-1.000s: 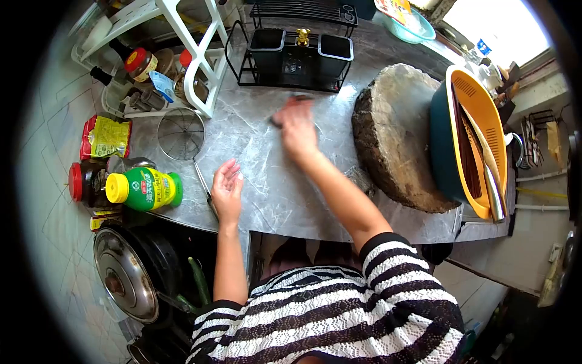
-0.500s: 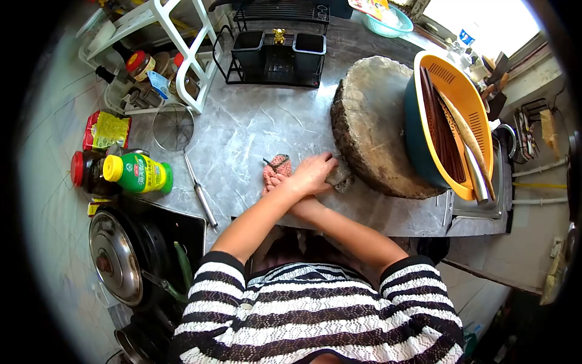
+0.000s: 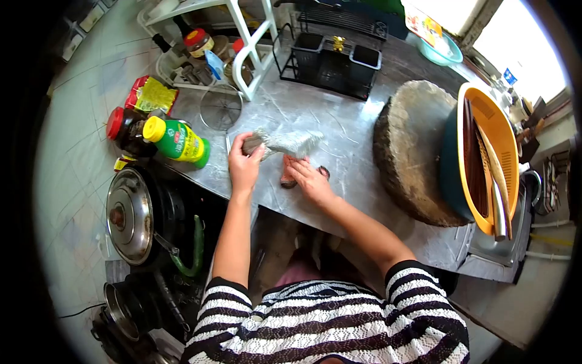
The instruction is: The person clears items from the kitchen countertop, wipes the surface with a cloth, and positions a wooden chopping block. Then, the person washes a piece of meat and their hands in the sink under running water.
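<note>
A greyish mesh-like cloth is in my left hand, whose fingers are closed round its left end; the far end is blurred. Just right of it, my right hand presses down on a pink cloth on the grey counter. Part of the pink cloth is hidden under the fingers, and a dark-edged bit shows to their right. Behind my left hand lies a round wire strainer, its handle mostly hidden.
On the right stand a thick round chopping block and an orange-and-teal basket holding long utensils. A black rack is at the back. Left are a yellow-capped green bottle, a white shelf and a lidded pan.
My hands were crossed and have come apart. My left hand has moved left and lifted the greyish cloth from beside the block; my right hand is now on the pink cloth. The view has shifted.
</note>
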The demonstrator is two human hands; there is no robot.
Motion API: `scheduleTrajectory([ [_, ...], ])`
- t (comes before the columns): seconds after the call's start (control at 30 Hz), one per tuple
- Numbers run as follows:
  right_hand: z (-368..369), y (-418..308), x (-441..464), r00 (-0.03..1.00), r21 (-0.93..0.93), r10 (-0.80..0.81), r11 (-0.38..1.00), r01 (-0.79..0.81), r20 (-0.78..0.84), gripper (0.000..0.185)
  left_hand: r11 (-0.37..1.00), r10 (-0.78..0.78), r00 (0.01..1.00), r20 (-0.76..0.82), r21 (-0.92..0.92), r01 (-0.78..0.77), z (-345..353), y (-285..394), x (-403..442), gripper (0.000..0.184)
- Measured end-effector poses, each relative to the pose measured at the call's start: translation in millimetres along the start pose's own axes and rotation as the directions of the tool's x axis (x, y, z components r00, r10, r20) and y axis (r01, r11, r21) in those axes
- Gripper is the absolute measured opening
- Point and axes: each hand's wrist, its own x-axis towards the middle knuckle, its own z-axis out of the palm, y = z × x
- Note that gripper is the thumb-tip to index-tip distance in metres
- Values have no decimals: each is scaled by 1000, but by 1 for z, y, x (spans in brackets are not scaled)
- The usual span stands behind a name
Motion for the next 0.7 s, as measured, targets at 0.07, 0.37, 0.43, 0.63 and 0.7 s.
scheduleTrajectory([
  [0.07, 17, 9, 26, 993, 40, 51, 998, -47, -102, 43, 997, 34, 995, -94, -70, -41, -15, 1, 6, 26],
  [0.37, 70, 90, 162, 961, -287, 64, 947, -144, -270, 46, 989, 43, 969, -242, -128, -76, -29, -27, 0, 28],
  [0.43, 39, 90, 155, 872, 27, 469, 882, -470, -141, 44, 994, 28, 979, -200, -94, -48, -30, -36, -1, 27],
  [0.63, -22, 62, -12, 783, -318, 484, 727, -608, -390, 42, 998, -44, 995, -88, -42, 40, -20, -43, -10, 30],
  [0.7, -52, 13, -72, 758, -275, 559, 711, -647, -337, 43, 995, -70, 997, -30, -77, 67, -11, -41, -15, 30],
])
